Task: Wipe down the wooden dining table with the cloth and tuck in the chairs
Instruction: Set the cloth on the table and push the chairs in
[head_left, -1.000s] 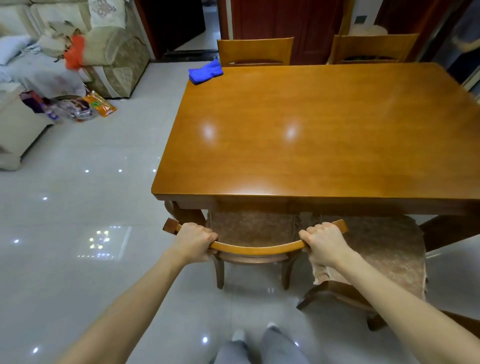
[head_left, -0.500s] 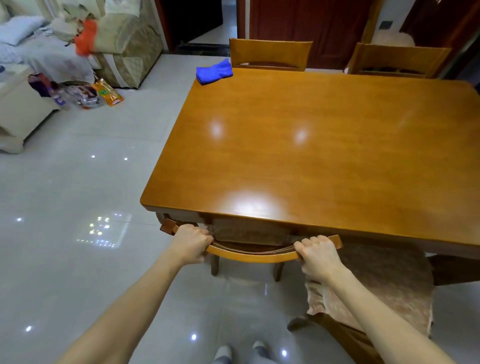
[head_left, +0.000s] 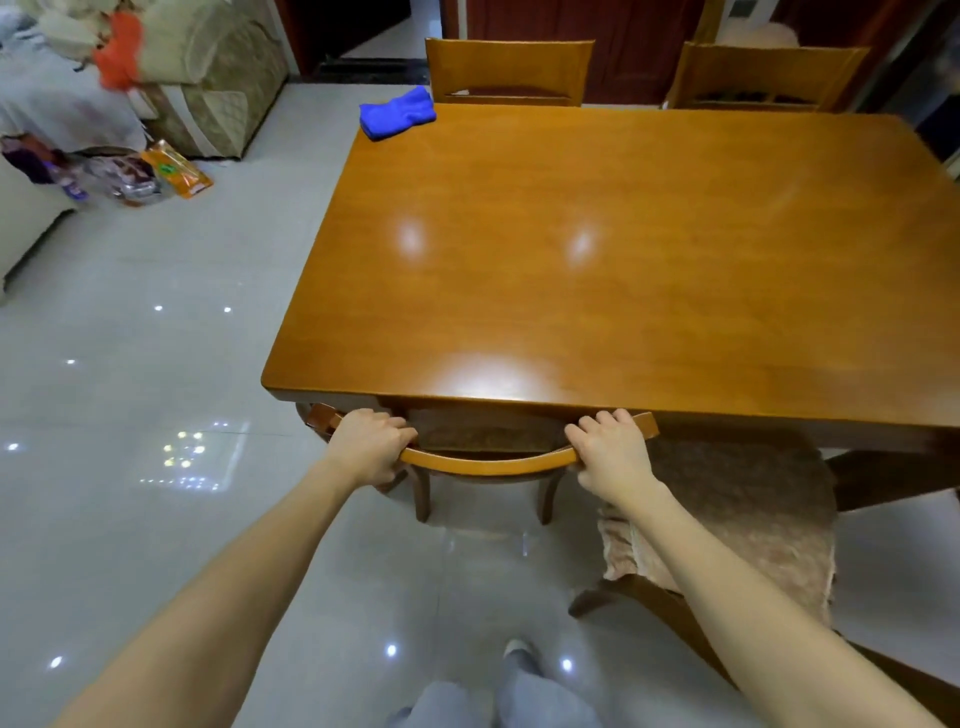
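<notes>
The wooden dining table (head_left: 623, 260) fills the middle of the view, its glossy top bare except for a folded blue cloth (head_left: 397, 113) lying on the table's far left corner, slightly over the edge. At the table's near edge, toward its left end, stands a chair (head_left: 488, 463) with a curved wooden top rail. Its seat is tucked under the tabletop and the rail sits just outside the edge.

Both hands hold that rail. The left hand (head_left: 370, 448) wraps the rail's left end with its fingers curled over the top. The right hand (head_left: 613, 457) grips the right end the same way, knuckles facing the table.

Beside this chair, further right along the table's near edge, a cushioned chair (head_left: 753, 519) stands angled, its seat mostly outside the table. At the table's far side a far-left chair (head_left: 509, 70) and a far-right chair (head_left: 763, 78) are pushed close to the edge. Left of the table, across the tiled floor (head_left: 156, 389), are a sofa (head_left: 213, 67) and an orange packet (head_left: 176, 169).
</notes>
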